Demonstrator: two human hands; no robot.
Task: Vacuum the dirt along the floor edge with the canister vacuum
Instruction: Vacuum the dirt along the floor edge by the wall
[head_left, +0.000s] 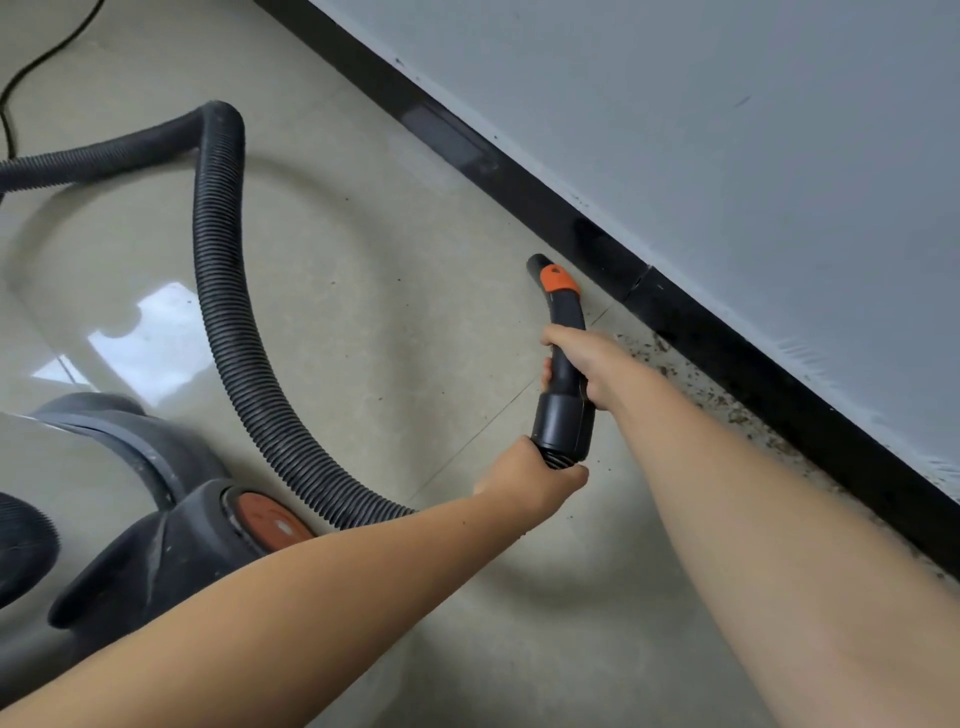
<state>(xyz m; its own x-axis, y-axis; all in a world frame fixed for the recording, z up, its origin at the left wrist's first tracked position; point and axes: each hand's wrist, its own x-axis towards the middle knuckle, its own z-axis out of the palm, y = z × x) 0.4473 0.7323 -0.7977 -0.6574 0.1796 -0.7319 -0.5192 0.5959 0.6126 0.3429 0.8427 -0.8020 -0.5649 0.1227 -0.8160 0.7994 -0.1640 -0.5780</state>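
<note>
Right hand (582, 364) grips nozzle (563, 332); left hand (535, 483) grips hose (223, 270) at the cuff. Best: keep tip low, tight to baseboard (727, 353), sweep slowly. Dirt (727, 400) lies along the edge at 4 o'clock of the tip, just beside right wrist. Canister (171, 519) at 8 o'clock.

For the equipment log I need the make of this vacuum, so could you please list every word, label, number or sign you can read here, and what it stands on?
No text can be read in this view.
Canister vacuum: its orange round part carries pale marks, too blurred to read.
Nozzle handle: the orange collar shows a small dark mark, no legible lettering.
Hose, baseboard, wall: no lettering visible.
</note>
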